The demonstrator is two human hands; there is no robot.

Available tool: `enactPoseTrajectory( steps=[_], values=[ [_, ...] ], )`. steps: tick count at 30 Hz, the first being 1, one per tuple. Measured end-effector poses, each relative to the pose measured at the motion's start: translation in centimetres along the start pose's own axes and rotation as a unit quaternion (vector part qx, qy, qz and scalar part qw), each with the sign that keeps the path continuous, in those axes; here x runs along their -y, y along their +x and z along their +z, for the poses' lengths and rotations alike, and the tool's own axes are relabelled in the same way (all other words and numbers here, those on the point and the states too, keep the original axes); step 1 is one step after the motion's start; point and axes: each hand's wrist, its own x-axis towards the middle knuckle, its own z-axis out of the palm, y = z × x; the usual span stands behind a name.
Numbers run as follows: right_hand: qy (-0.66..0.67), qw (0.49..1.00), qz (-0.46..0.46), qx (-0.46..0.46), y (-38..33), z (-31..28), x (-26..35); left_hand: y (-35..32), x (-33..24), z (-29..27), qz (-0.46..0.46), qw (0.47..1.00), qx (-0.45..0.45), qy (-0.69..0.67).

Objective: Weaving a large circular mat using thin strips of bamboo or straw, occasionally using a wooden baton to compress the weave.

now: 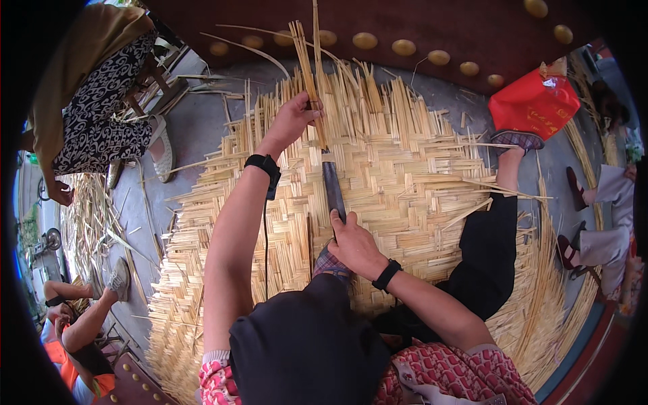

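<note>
A large mat (398, 175) woven from flat pale reed strips lies under me, with loose strip ends standing out along its far edge. My left hand (291, 123) is closed round a small bundle of reed strips (302, 50) that points away from me. In my right hand (358, 246) is a long, dark, flat blade (332, 185), gripped at its near end with the fingers along it. Its far tip meets the weave just below the bundle. Its handle is hidden by my hand. One of my feet (332, 262) rests on the mat.
A dark red studded door panel (378, 47) lies past the far edge. At the far right stands a red bag (533, 101) near my other shoe (517, 140). Several people sit or stand at both sides. Loose reeds (91, 216) are piled at left.
</note>
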Motion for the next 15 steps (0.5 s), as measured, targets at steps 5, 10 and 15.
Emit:
enactPoseTrajectory(
  steps=[5, 10, 15],
  values=[
    [0.0, 1.0, 0.001, 0.01, 0.0, -0.2, 0.3, -0.4, 0.4, -0.1, 0.0, 1.0, -0.012, 0.01],
    [-0.005, 1.0, 0.009, 0.008, 0.1, -0.5, -0.1, -0.4, 0.1, 1.1, 0.009, 0.997, -0.003, 0.071],
    [-0.007, 1.0, 0.003, -0.002, 0.3, -0.3, -0.3, -0.5, 1.2, 0.4, -0.013, 0.998, -0.013, 0.058]
  ],
)
